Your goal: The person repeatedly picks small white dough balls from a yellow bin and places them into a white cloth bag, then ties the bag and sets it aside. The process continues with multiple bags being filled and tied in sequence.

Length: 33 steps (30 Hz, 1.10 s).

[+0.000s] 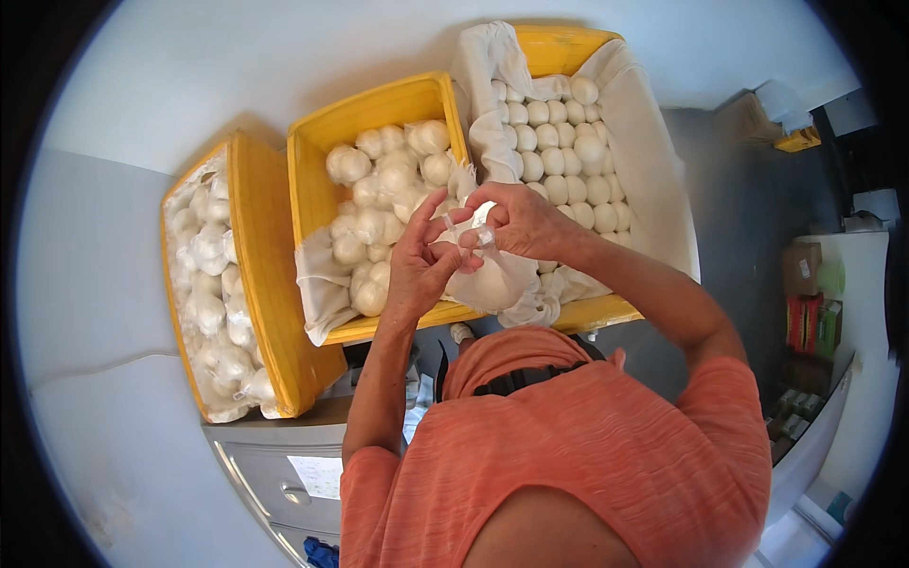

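Note:
A clear plastic bag (494, 284) with white round buns in it hangs in front of my body, its neck gathered and twisted at the top. My left hand (426, 254) pinches the neck from the left, thumb and fingertips closed on the plastic. From the right, my right hand (519, 222) grips the same neck with bent fingers. Below and beyond my hands, a yellow crate (305, 142) holds several bagged buns (379, 180). To its right, loose white buns (573, 161) lie in rows in a cloth-lined yellow crate (559, 47).
At the left, another yellow crate (284, 284) is full of bagged buns. A metal cabinet (284, 473) with a paper sheet on it stands at the lower left. Boxes (803, 270) sit by a white surface at the far right. A pale wall (237, 76) rises behind the crates.

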Tool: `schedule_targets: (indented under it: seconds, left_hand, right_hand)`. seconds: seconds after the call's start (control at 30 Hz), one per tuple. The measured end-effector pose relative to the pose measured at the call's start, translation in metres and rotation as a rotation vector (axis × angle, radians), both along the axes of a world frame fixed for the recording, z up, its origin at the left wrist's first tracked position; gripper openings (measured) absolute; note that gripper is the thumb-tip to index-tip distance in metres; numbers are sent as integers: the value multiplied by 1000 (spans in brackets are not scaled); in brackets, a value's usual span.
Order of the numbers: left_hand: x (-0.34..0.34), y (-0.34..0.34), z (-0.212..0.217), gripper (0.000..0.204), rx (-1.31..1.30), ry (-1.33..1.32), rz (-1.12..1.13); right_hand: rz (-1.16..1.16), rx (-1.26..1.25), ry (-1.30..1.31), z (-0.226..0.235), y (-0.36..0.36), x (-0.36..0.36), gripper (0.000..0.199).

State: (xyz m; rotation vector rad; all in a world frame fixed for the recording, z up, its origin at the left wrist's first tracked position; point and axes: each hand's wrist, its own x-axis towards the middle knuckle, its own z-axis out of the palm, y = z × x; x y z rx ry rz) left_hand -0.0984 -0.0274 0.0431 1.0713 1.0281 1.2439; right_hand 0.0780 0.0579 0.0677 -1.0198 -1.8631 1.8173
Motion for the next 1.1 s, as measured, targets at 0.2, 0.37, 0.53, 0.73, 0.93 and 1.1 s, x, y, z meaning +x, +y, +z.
schedule_targets:
  seconds: [0.2,0.37,0.53,0.73,0.93,1.1]
  left_hand:
    - [4,4,-2,68,-30,9,-72]
    - [24,13,-10,69,-34,-166,-64]
    - [6,24,-31,57,-134,-122,-56]
    - [-15,10,-30,47,-226,-336,136]
    - [5,-9,-15,64,-307,-337,-44]
    - [13,-21,-29,75,-391,-92,-215]
  right_hand:
    - [-68,-190,-39,5,0,19,49]
    - [-167,-332,145,23,-20,0,53]
    - [-107,-196,118,6,-1,24,41]
    - [-308,-206,294,-51,5,64,26]
    - [-41,-658,420,-39,-25,42,51]
    - [-53,-873,502,-59,-44,28,65]
